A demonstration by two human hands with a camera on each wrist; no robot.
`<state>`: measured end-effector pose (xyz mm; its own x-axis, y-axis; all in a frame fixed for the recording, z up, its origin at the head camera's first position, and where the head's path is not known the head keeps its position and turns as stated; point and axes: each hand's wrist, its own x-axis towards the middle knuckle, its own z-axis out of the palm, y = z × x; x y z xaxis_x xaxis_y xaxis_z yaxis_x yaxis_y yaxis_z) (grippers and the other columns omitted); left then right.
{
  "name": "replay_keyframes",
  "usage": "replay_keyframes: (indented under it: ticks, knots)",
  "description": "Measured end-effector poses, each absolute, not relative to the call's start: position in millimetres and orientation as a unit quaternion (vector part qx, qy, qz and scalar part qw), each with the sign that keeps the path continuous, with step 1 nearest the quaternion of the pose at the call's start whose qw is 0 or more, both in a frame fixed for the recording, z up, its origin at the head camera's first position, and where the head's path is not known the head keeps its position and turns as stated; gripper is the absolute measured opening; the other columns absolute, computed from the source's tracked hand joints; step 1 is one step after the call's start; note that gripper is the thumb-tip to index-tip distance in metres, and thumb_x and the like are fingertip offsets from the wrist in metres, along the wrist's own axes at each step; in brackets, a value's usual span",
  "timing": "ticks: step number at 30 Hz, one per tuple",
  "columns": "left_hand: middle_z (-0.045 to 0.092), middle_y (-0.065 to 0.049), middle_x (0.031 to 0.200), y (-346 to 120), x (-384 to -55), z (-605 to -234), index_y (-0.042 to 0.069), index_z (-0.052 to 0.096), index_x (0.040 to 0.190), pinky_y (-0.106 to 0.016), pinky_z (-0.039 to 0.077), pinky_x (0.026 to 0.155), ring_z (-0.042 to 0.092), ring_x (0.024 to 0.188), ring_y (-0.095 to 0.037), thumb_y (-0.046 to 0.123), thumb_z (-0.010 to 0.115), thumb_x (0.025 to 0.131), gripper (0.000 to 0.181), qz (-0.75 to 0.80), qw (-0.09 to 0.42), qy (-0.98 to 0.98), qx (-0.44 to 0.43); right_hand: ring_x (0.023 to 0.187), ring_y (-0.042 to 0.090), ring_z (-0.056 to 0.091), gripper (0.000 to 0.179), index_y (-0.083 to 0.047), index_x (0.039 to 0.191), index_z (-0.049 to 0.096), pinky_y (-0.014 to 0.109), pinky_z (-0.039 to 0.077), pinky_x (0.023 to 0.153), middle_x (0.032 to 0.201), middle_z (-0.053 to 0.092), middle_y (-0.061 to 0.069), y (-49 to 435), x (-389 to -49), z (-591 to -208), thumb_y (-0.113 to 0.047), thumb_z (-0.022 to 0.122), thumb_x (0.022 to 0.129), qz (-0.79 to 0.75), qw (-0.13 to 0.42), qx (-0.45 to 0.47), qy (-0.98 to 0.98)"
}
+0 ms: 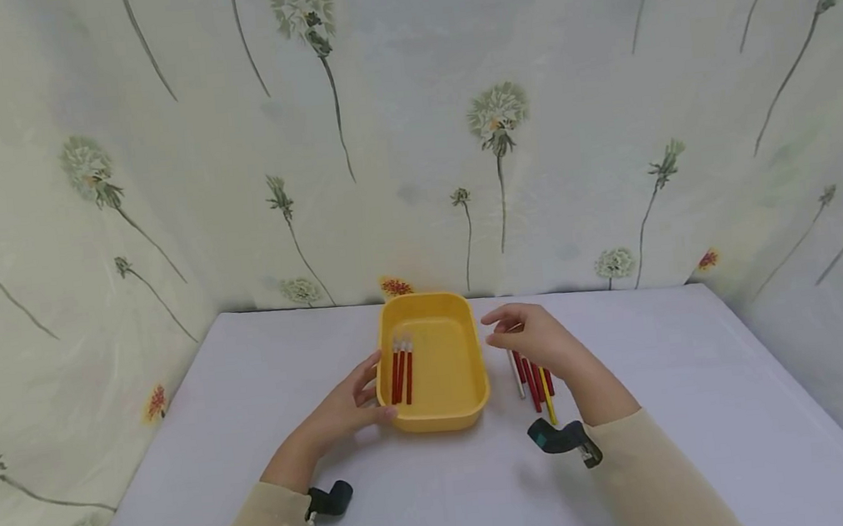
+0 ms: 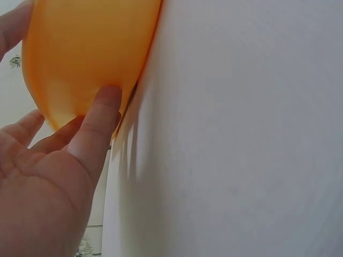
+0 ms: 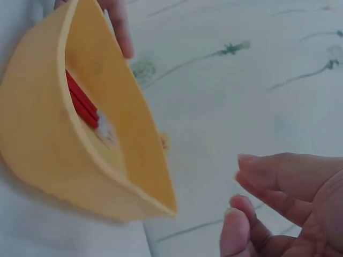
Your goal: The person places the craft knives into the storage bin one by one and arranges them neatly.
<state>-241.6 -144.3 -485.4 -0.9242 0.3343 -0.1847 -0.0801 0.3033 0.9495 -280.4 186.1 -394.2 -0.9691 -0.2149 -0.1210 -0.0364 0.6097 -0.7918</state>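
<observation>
Your left grip (image 1: 346, 399), fingers spread against the tray's (image 1: 447, 369) wall, presumably steadies it near the desk's (image 1: 647, 343) far edge. Your empty right grip (image 1: 533, 335), fingertips apart, hovers by loose pens (image 1: 532, 387); three pens (image 1: 401, 373) lie aligned inside, likely for order.

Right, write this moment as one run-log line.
left hand: touching yellow tray | right hand: holding nothing, beside tray | inside tray: three red sticks, pale-tipped | on table: loose red, yellow and white sticks
</observation>
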Motion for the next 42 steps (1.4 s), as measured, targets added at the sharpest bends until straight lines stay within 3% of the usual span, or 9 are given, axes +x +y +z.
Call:
replay_keyframes:
  ticks: [6,14,20,26,32,42]
  knots:
    - [0.031,-0.005,0.162,-144,-242,-486,0.034,0.025,0.159,-0.054,0.036,0.112,0.038,0.143,-0.033,0.03,0.086,0.08,0.1,0.585,0.175,0.788,0.075,0.093,0.026,0.059,0.03,-0.012,0.124,0.068,0.032,0.054,0.073,0.106,0.062,0.008,207,-278,-398,-0.022,0.069,0.095,-0.423,0.119,-0.075,0.895]
    - [0.031,-0.007,0.162,-144,-241,-485,0.033,0.024,0.16,-0.053,0.036,0.112,0.038,0.143,-0.033,0.031,0.086,0.08,0.1,0.587,0.175,0.786,0.08,0.1,0.026,0.059,0.032,-0.007,0.126,0.066,0.05,0.052,0.096,0.113,0.064,0.01,232,-273,-419,-0.022,0.066,0.098,-0.427,0.104,-0.044,0.897]
    - [0.031,-0.006,0.162,-146,-242,-487,0.034,0.025,0.159,-0.053,0.036,0.112,0.038,0.144,-0.033,0.034,0.086,0.079,0.1,0.586,0.174,0.788,0.08,0.099,0.026,0.059,0.031,-0.001,0.125,0.064,0.042,0.054,0.088,0.112,0.065,0.013,248,-276,-439,-0.017,0.065,0.098,-0.433,0.087,-0.031,0.897]
    - [0.031,-0.006,0.162,-146,-243,-488,0.033,0.024,0.159,-0.054,0.036,0.113,0.038,0.143,-0.033,0.032,0.086,0.079,0.101,0.585,0.175,0.787,0.083,0.1,0.031,0.062,0.031,0.001,0.124,0.064,0.041,0.054,0.087,0.111,0.066,0.014,259,-281,-454,-0.017,0.065,0.099,-0.437,0.083,-0.02,0.895]
    - [0.031,-0.005,0.162,-145,-241,-487,0.034,0.025,0.159,-0.054,0.035,0.113,0.038,0.144,-0.032,0.032,0.086,0.08,0.1,0.586,0.178,0.787,0.078,0.096,0.027,0.06,0.03,0.002,0.122,0.064,0.034,0.055,0.08,0.109,0.064,0.016,264,-283,-464,-0.014,0.068,0.096,-0.433,0.079,-0.008,0.898]
    - [0.03,-0.005,0.162,-145,-241,-486,0.034,0.025,0.159,-0.054,0.035,0.113,0.037,0.144,-0.032,0.032,0.085,0.081,0.099,0.59,0.181,0.783,0.081,0.083,0.022,0.057,0.026,0.001,0.118,0.066,0.03,0.051,0.07,0.101,0.066,0.014,271,-292,-478,-0.009,0.066,0.095,-0.418,0.093,0.005,0.904]
